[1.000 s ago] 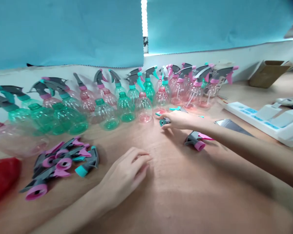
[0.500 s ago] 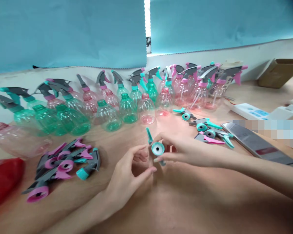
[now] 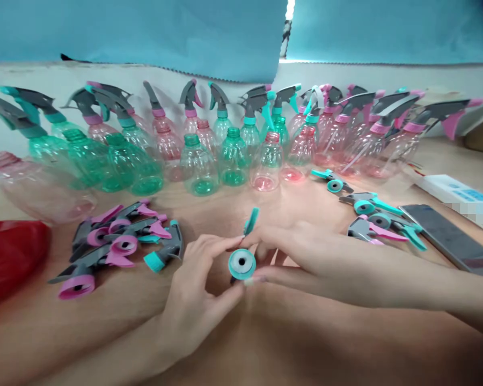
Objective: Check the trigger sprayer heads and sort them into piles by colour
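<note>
A grey spray head with a teal collar (image 3: 242,262) is held over the middle of the wooden table (image 3: 290,343), its round collar facing me and its teal trigger sticking up. My right hand (image 3: 306,257) grips it from the right with fingers wrapped round it. My left hand (image 3: 203,284) pinches it from the left with thumb and fingertips. Both hands hover just above the tabletop.
A row of green and pink spray bottles (image 3: 233,161) lines the far side, some with heads on. A pile of pink and teal spray heads (image 3: 116,244) lies left, several more spray heads (image 3: 370,214) lie right. A dark phone (image 3: 451,241) and a red bag (image 3: 8,257) flank the hands.
My right hand fetched a teal spray head from the far right and brought it to the middle. My left hand rose from the table and took hold of it too.
</note>
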`<state>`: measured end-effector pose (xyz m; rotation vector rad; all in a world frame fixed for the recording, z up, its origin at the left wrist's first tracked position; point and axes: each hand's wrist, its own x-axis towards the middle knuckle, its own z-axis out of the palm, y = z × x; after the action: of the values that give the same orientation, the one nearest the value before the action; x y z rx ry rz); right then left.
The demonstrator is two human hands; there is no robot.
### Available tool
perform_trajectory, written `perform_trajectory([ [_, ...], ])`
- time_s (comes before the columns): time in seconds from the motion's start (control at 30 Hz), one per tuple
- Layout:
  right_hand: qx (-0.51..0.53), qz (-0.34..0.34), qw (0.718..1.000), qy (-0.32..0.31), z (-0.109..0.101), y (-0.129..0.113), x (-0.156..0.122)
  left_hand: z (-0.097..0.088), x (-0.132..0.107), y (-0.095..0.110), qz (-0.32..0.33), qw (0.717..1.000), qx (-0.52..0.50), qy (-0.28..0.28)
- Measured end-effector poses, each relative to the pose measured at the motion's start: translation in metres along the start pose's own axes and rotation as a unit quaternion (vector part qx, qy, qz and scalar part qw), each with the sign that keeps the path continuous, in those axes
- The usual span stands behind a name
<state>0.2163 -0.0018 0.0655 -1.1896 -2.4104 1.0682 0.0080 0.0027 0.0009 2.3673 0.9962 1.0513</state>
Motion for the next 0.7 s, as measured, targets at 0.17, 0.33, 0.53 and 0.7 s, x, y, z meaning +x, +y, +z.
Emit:
perform_trajectory([
  [0.17, -0.135, -0.007, 0.991, 0.014, -0.005, -0.008, 0.016, -0.005, -0.006, -0.004, -0.018, 1.0, -0.002, 0.004],
  [0.33, -0.213, -0.062, 0.973, 0.064, 0.0, -0.009, 0.016, -0.007, -0.008, -0.006, -0.029, 0.999, 0.037, 0.017],
  [0.53, -0.193, -0.08, 0.977, 0.045, -0.012, -0.005, 0.004, -0.005, -0.006, -0.01, -0.002, 1.0, 0.016, -0.015],
  [0.7, -0.181, -0.059, 0.98, 0.06, -0.028, -0.003, 0.01, -0.004, -0.006, -0.009, 0.024, 0.999, 0.012, -0.024],
])
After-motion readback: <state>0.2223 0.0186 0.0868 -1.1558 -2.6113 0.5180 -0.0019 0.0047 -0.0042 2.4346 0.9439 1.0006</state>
